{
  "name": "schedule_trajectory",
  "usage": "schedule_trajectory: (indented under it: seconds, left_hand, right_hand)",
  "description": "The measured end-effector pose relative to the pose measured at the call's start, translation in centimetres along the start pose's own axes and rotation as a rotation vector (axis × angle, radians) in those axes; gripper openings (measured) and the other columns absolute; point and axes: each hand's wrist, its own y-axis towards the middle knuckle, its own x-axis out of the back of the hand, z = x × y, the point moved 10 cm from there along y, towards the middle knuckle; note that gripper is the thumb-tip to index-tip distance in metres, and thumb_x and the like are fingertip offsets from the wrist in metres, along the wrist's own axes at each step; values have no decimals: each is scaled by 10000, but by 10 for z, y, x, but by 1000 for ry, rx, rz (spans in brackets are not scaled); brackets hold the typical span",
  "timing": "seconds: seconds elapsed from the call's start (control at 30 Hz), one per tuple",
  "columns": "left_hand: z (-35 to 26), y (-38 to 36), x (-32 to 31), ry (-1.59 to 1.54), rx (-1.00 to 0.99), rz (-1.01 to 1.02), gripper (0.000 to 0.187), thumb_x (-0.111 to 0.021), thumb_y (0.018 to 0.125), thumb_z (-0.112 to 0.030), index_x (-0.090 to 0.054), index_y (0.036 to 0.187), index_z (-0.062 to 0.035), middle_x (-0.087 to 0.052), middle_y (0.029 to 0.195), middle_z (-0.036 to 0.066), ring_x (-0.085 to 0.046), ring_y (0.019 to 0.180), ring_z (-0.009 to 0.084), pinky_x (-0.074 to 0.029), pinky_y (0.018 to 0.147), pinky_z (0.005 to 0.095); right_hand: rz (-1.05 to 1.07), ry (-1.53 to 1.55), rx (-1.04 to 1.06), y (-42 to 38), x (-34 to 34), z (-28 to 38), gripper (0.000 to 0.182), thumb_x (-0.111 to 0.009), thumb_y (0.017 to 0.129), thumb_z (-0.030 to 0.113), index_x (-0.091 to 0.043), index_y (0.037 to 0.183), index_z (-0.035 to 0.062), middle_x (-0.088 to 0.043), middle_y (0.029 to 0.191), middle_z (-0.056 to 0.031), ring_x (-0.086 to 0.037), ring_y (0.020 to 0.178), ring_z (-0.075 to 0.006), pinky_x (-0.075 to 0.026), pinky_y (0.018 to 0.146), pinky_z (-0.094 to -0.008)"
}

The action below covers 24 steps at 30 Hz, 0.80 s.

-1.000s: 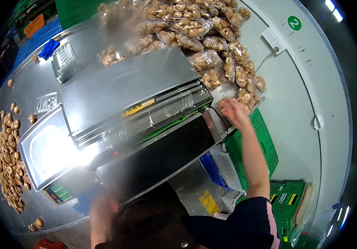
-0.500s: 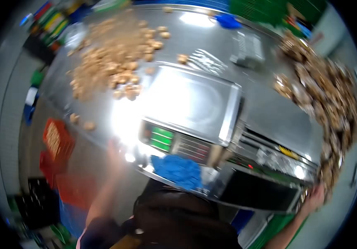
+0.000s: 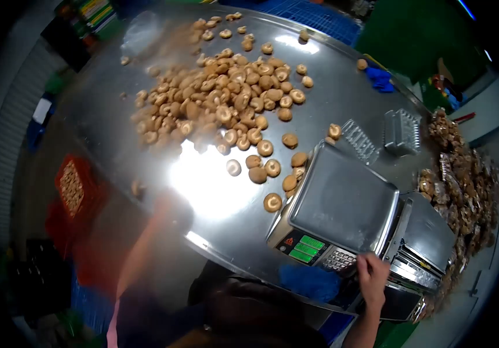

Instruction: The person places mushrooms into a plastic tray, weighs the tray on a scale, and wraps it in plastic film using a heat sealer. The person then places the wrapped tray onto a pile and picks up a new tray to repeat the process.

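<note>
Brown mushrooms [image 3: 226, 93] lie in a loose pile on a steel table [image 3: 104, 116]. A digital scale [image 3: 345, 197] with a bare metal platform and green displays sits at the table's front edge. My right hand [image 3: 372, 272] is at the lower right corner of the scale, beside its keypad, with curled fingers; whether it holds anything is hidden. My left hand [image 3: 171, 211] is a blur near the table's front edge, left of the scale; its fingers cannot be made out. Blue cloth-like material [image 3: 310, 282] lies in front of the scale.
A wrapping machine [image 3: 423, 232] stands right of the scale, with packed mushrooms [image 3: 464, 180] heaped beyond it. Clear trays [image 3: 401, 132] and a blue item [image 3: 379, 79] are at the back right. Red crates [image 3: 72, 188] stand at the left below the table.
The view has swung left, so the scale appears farther right. My right hand has moved from the machine's far right end to the scale's keypad. My left hand remains blurred near the front edge.
</note>
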Motion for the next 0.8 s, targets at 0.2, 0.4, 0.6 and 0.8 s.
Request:
schedule_trajectory:
  seconds: [0.2, 0.4, 0.6, 0.8]
  left_hand:
    - [9, 56, 21, -362, -230, -493, 546, -716, 694, -126, -509, 1190, -33, -457, 1258, 179, -490, 1136, 345, -441, 925, 390]
    - [85, 11, 65, -81, 37, -719, 853, -745, 688, -154, -303, 1400, 4, -295, 1447, 232, -244, 1348, 403, -184, 1112, 457]
    - [90, 13, 29, -121, 394, -525, 791, -715, 750, -236, -311, 1384, 10, -311, 1433, 236, -272, 1325, 411, -215, 1091, 468]
    - [-35, 63, 48, -397, 149, -584, 711, -653, 746, -179, -336, 1357, -3, -230, 1478, 218, -220, 1338, 399, -150, 1102, 473]
  right_hand:
    - [-142, 165, -34, 161, -42, -16, 204, -612, 867, 164, -574, 755, -1, -571, 609, -109, -542, 532, -187, -428, 541, -296]
    - [-174, -246, 3, 285, -58, -98, 331, -682, 797, 157, -587, 1081, 17, -618, 1056, -156, -592, 1026, -291, -465, 869, -379]
    - [167, -605, -76, 343, -117, -208, 1150, -899, 479, 375, -289, 1368, -25, -407, 1350, -204, -400, 1259, -347, -363, 1045, -378]
    - [171, -471, -54, 342, -113, -186, 1132, -896, 480, 406, -310, 1346, -28, -518, 1229, -209, -477, 1180, -354, -385, 1013, -379]
